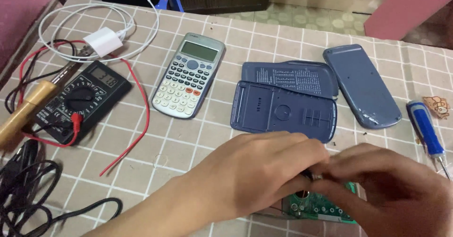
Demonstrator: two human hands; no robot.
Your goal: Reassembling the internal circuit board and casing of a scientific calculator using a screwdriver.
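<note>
Here both hands' fingers (309, 168) pinch something small above the green circuit board (321, 207).

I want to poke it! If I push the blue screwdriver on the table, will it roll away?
Probably it would roll a bit: the blue screwdriver has a rounded handle and lies flat on the checked tablecloth, nothing touching it. The cloth looks soft, so it may stop soon. It seems stiff and light, with a thin metal tip that could poke you.
</note>
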